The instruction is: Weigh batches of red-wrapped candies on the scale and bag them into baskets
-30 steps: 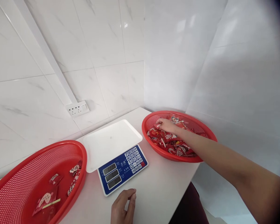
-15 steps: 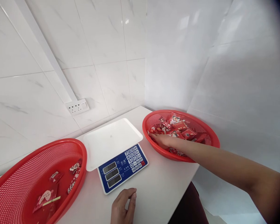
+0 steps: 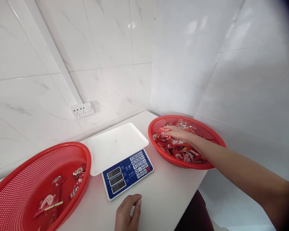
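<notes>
Over the right red basket [image 3: 159, 153], my right hand [image 3: 178, 132] is closed on a small red snack packet [image 3: 165, 132]. Beneath it lie many more red packets [image 3: 186, 154] in a loose heap. My left hand [image 3: 128, 212] rests on the white table in front of the scale, fingers curled together with nothing visible in them. Between the two baskets stands a digital scale [image 3: 127, 175] with a blue keypad panel. Its white weighing tray [image 3: 117, 146] is bare, and the displays read zeros.
Another red basket [image 3: 85, 154] at the left holds several packets [image 3: 48, 202] and a pale yellow strip [image 3: 53, 205]. Behind the white table [image 3: 156, 199] rise tiled walls meeting in a corner. A power socket [image 3: 82, 110] sits on the left wall.
My right hand has risen from the near-left side of the right basket's heap and now grips a small red packet. My left hand keeps its place on the table.
</notes>
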Available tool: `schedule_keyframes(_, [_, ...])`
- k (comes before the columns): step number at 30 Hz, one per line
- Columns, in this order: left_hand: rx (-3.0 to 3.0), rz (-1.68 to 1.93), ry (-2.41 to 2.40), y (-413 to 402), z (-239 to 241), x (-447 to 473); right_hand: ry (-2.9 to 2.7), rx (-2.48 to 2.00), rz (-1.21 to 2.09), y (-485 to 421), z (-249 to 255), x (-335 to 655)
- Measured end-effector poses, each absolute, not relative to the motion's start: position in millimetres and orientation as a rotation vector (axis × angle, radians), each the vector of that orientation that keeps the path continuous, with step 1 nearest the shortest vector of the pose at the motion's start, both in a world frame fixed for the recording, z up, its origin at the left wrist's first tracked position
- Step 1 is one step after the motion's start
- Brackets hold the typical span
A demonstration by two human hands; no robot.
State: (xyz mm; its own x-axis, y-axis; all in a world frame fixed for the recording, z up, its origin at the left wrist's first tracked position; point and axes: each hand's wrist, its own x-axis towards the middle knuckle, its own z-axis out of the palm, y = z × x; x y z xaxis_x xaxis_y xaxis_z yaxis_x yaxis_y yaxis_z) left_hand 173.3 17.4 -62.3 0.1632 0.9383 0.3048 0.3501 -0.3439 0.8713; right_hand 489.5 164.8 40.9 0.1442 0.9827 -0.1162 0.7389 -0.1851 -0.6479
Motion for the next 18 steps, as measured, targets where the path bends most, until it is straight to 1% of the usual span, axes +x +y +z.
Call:
schedule_keyframes(2, [1.802, 1.177, 1.224, 17, -62, 173, -1.477, -1.886, 0.923, 160, 45, 490])
schedule_keyframes(4, [1.815, 1.190, 1.216, 17, -62, 173, -1.385, -1.807, 1.027, 158, 48, 486])
schedule_keyframes(8, [1.854, 1.185, 1.201, 17, -61, 173, -1.315, -1.700, 1.016, 159, 54, 460])
schedule_keyframes(13, [1.925, 1.081, 1.196, 17, -56, 169, -1.499, -1.484, 1.124, 169, 61, 402])
schedule_keyframes(18, [2.009, 0.993, 1.205, 18, -52, 164, -1.799, -1.444, 1.040, 176, 50, 347])
